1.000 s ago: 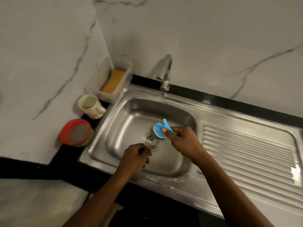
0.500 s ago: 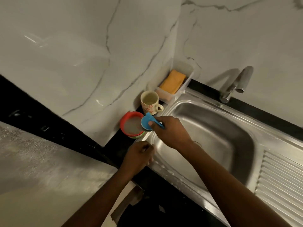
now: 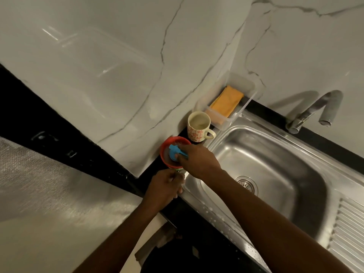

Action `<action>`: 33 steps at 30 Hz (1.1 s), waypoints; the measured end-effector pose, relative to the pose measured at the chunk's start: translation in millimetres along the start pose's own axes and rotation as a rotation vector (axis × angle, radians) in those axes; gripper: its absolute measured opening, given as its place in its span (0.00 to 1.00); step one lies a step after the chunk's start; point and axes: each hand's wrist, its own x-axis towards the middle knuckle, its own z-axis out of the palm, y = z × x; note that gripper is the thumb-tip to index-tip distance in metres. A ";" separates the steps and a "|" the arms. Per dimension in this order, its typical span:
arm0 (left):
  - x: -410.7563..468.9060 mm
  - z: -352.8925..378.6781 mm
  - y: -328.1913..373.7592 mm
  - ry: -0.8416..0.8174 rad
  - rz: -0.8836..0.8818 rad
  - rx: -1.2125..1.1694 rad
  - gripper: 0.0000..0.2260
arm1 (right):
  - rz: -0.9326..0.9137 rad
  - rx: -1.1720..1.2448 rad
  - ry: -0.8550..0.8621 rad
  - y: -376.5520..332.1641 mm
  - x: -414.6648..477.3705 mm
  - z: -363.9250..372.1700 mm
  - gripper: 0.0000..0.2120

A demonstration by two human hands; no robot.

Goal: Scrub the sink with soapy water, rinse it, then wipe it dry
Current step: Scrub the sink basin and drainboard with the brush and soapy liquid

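One blue scrubber (image 3: 174, 152) in right hand (image 3: 199, 161), one red tub (image 3: 163, 154), one mug (image 3: 198, 132)

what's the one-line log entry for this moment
right hand: holds blue scrubber inside red tub | left hand: curled at sink corner, contents unclear | tap: no water running

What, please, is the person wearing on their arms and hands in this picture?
Nothing is worn that I can see: the left hand and right hand are bare, without gloves, and both forearms are uncovered to the picture's edge, no sleeve in view. I can make out no watch, bracelet or ring, though the light is dim.
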 end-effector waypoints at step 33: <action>-55.9 281.9 82.4 -0.541 0.379 0.302 0.13 | 0.863 0.301 0.724 337.7 -366.1 -129.3 0.22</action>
